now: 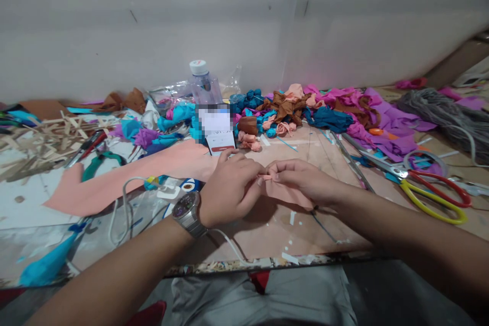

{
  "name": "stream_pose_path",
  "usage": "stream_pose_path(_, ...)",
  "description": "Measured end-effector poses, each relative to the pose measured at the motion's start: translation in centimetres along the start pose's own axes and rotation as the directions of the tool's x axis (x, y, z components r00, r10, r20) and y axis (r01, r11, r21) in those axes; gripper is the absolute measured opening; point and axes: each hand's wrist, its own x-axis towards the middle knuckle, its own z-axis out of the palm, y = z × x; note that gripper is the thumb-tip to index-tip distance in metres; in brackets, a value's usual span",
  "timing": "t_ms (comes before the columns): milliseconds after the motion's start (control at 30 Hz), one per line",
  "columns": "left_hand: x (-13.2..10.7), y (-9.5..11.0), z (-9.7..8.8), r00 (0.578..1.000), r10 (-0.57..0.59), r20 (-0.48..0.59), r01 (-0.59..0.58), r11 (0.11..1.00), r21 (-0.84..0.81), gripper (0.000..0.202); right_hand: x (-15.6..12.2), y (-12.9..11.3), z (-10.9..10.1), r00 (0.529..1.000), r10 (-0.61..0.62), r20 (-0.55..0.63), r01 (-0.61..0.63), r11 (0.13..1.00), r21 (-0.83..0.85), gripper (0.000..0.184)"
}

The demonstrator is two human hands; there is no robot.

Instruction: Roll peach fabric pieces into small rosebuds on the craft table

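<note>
Above the middle of the work surface, my left hand and my right hand meet, both pinching a small piece of peach crepe paper. Its upper edge looks folded between the fingertips, and the rest hangs below my right hand. A watch sits on my left wrist. Behind my left hand stands a phone, its screen partly blurred out. To the left, a long sheet of the same peach paper lies across the table. Small rolled peach paper flowers lie just beyond my hands.
Large scissors with red and yellow handles lie at right, near grey yarn. Colourful crepe paper pieces line the wall, with a plastic bottle among them. Green-handled pliers, wooden sticks and a white cable lie left.
</note>
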Motion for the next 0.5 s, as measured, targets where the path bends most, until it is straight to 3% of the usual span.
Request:
stream_pose_path(400,0.13,-0.66,-0.52,0.975,-0.162,-0.152,0.169,0.985,0.036,0.017,-0.07,-0.53,-0.25,0.994,0.095,-0.059,-0.086,0.986,0.141,0.007)
stream_pose_path(500,0.19,-0.7,-0.7,0.967,-0.182,-0.176,0.196,0.979,0.064,0.013,-0.13,-0.87,-0.33,0.994,0.071,-0.088,-0.057,0.986,0.157,0.007)
